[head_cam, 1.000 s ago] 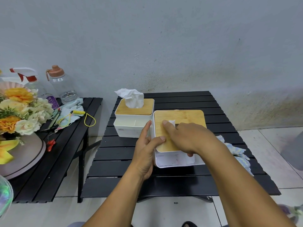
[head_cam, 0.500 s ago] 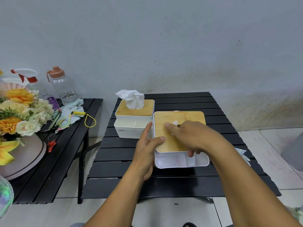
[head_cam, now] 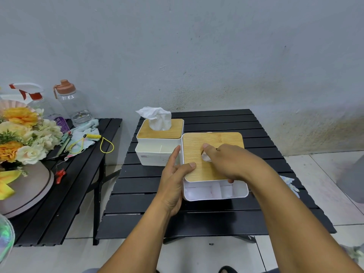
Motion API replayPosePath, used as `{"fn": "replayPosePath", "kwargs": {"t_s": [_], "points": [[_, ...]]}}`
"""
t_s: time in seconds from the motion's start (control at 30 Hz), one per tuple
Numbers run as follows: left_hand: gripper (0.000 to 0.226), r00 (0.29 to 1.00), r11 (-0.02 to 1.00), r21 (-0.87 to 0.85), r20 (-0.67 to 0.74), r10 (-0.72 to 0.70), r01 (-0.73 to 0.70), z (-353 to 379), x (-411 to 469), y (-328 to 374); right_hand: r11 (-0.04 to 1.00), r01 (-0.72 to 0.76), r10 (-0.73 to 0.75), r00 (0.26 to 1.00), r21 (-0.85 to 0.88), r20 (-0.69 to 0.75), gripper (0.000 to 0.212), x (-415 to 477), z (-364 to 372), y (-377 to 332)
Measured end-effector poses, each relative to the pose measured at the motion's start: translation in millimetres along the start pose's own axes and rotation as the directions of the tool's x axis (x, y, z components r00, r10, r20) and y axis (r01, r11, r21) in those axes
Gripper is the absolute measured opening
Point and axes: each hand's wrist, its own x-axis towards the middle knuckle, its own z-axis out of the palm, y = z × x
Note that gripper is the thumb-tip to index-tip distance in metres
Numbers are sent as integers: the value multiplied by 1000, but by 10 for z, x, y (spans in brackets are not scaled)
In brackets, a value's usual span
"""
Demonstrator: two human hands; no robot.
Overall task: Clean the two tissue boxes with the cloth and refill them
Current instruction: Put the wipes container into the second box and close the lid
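Since a second ago the scrap of white tissue [head_cam: 206,158] has gone from standing beside the forefinger to lying low in the lid's slot, and the right hand has crept a little towards six o'clock.

At ten o'clock from my work, touching it, sits the far tissue box [head_cam: 157,156], white plastic with a bamboo top and a full tuft of tissue standing out of it. I judge that one finished.

I have the left hand [head_cam: 173,186] clamped on the nine o'clock side of the near tissue box [head_cam: 206,194], white plastic with an open tray along its front. Its fingers lie up the wall and its thumb is hooked onto the flat bamboo lid [head_cam: 214,139]. That box stands mid-way on the black slatted counter [head_cam: 216,119].

My right hand [head_cam: 232,162] hangs over the slot with its forefinger stretched out to eleven o'clock and the other fingers curled. The tissue shows just under that finger, but I cannot tell whether it is pinched.

At four o'clock, by the counter's edge, the pale blue patterned cloth [head_cam: 289,183] peeks out past my forearm.

So wiping looks over and I am at the tail of the refill, drawing the first sheet through. Next I need a firm pinch and a slow straight lift, with the left thumb pressing the lid down so it does not rise and the tissue does not tear.
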Motion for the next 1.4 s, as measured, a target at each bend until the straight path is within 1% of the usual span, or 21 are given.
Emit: {"fn": "replayPosePath", "kwargs": {"t_s": [0.07, 0.13, 0.27, 0.33, 0.43, 0.5, 0.6, 0.7, 0.8, 0.9, 0.97, 1.07, 1.23, 1.3, 1.4], "points": [[85, 1000, 1000, -1, -10, -2, 2, -9, 4, 1, 998, -5, 3, 1000, 60, 30, 55, -17, -50, 15], [83, 1000, 1000, -8, -21, -5, 5, -14, 3, 7, 997, 12, -16, 999, 81, 45, 59, -11, -89, 45], [82, 1000, 1000, -21, -31, -3, 3, -19, 12, 20, 990, 29, -38, 997, 139, 63, 61, -20, -156, 95], [85, 1000, 1000, -24, -28, 0, -1, -14, 4, 22, 993, 26, -35, 996, 115, 78, 61, -35, -170, 89], [95, 1000, 1000, -8, -12, 10, -10, 21, -31, 20, 1000, 8, -10, 997, 30, 75, 56, -37, -104, 31], [97, 1000, 1000, -8, -8, 18, -18, 51, -48, 15, 1000, -3, 5, 998, -23, 60, 59, -21, -37, -8], [99, 1000, 1000, -11, -10, 25, -25, 61, -53, 22, 989, -17, 18, 1000, -147, 6, 70, -3, 24, -46], [96, 999, 1000, 3, -9, 31, -31, 68, -48, 43, 970, -2, -12, 998, -244, -59, 69, 9, 54, -68], [85, 999, 999, 10, 3, 51, -51, 81, -43, 66, 971, 3, -16, 998, -240, -52, 64, 21, 74, -64], [89, 999, 998, 20, 5, 51, -51, 75, -57, 74, 983, -19, 17, 1000, -184, -11, 63, 25, 94, -76], [86, 998, 998, 30, 6, 55, -55, 72, -62, 66, 984, -22, 21, 1000, -174, -5, 64, 21, 116, -91], [81, 999, 998, 21, -6, 52, -52, 81, -56, 45, 978, -15, 11, 1000, -208, -18, 68, -9, 122, -104], [84, 998, 999, 4, -27, 51, -51, 66, -41, 18, 962, -15, 2, 999, -273, -48, 73, -17, 131, -91], [82, 998, 999, 1, -34, 53, -53, 63, -44, 22, 964, -9, -7, 998, -267, -56, 71, -15, 151, -89], [81, 998, 999, -10, -37, 53, -54, 61, -40, 33, 981, -1, -14, 997, -193, -76, 63, 2, 165, -68]]}}
